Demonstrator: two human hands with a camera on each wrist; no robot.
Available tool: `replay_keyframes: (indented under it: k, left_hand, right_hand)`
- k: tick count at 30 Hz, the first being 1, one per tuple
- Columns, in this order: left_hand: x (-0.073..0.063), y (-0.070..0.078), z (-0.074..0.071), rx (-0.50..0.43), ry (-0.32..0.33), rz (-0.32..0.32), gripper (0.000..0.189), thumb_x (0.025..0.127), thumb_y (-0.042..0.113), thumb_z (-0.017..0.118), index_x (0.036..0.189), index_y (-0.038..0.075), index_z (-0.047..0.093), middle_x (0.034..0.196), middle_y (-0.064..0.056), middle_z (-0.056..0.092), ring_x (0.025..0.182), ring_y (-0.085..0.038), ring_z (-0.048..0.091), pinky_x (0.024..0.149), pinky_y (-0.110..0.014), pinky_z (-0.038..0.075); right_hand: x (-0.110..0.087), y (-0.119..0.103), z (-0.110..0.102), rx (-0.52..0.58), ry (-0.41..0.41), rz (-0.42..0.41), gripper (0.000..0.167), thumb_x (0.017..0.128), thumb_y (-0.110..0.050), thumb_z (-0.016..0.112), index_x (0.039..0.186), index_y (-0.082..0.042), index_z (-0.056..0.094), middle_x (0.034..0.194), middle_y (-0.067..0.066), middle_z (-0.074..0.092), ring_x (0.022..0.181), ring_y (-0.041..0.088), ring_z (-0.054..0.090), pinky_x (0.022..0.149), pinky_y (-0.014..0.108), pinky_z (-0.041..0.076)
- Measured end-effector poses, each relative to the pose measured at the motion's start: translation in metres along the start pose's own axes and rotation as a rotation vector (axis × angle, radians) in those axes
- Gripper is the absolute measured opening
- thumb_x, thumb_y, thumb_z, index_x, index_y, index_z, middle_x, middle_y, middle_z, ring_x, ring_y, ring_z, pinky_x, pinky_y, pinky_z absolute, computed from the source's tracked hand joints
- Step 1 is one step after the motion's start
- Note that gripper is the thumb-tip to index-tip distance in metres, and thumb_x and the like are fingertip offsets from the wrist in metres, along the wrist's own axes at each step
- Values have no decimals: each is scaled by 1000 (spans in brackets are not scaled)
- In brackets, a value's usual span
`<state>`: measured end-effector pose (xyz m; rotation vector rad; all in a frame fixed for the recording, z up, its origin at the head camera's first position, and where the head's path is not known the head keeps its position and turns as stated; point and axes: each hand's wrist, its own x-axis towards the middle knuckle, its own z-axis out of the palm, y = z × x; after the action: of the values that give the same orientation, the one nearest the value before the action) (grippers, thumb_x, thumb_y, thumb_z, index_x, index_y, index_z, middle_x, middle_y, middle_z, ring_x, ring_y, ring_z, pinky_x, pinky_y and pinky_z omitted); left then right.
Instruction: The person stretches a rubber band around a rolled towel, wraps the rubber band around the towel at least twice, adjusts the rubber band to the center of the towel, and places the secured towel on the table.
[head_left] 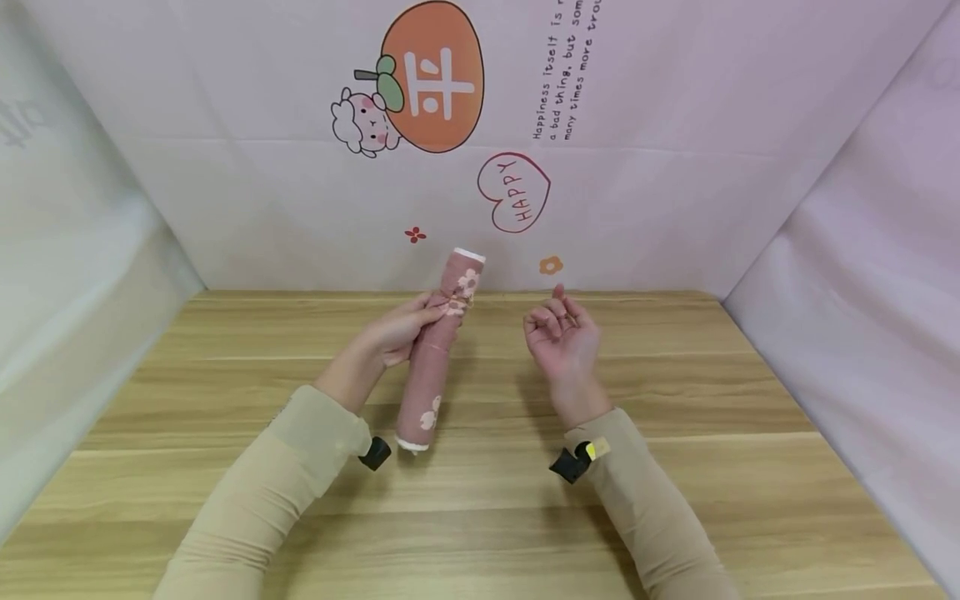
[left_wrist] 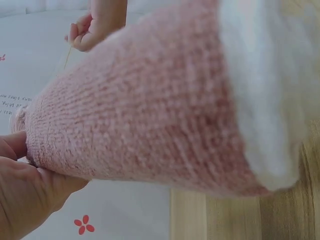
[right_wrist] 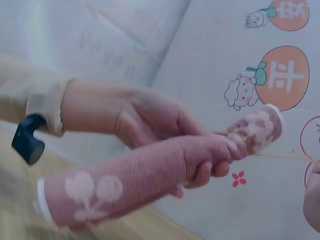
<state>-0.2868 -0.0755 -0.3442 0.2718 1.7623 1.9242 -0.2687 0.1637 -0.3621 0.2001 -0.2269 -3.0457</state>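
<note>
A rolled pink towel point(head_left: 426, 379) with pale flowers and white hems is held at a slant above the wooden table. My left hand point(head_left: 403, 329) grips it around its upper part, thumb lying across the roll. A thin yellow band point(right_wrist: 280, 157) circles the towel near that end and squeezes it into a narrow waist. From there the band stretches out in a taut line to my right hand point(head_left: 566, 342), whose curled fingertips pinch it to the right of the towel. In the left wrist view, the near end of the towel point(left_wrist: 145, 110) covers much of the scene.
Behind the wooden table point(head_left: 480, 517) stands a white printed backdrop point(head_left: 660, 200) with a cartoon fruit, a heart and small flowers. White cloth walls point(head_left: 870, 275) close off both sides. Each wrist wears a small black camera point(head_left: 377, 453).
</note>
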Motion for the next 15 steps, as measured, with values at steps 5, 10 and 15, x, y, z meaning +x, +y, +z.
replay_keyframes:
  k: [5,10,15]
  left_hand:
    - [0,2,3,84,-33,24,49,112,11,33,159,4,21,134,-19,47,97,-16,60,82,-28,53]
    - [0,6,9,206,-76,59,35,111,9,37,145,1,37,120,-14,49,91,-15,57,79,-26,51]
    - [-2,11,15,347,-121,75,30,110,10,42,140,4,43,124,-13,50,98,-19,55,87,-31,48]
  right_hand:
    - [1,5,4,-12,69,-56,52,97,6,40,148,-7,45,97,12,65,54,19,43,60,31,44]
    - [2,7,7,-46,97,-93,67,97,14,33,158,-15,40,146,2,56,74,19,62,80,30,53]
    - [3,13,6,-184,75,-144,60,109,5,33,161,-24,35,158,-7,43,131,16,55,106,32,45]
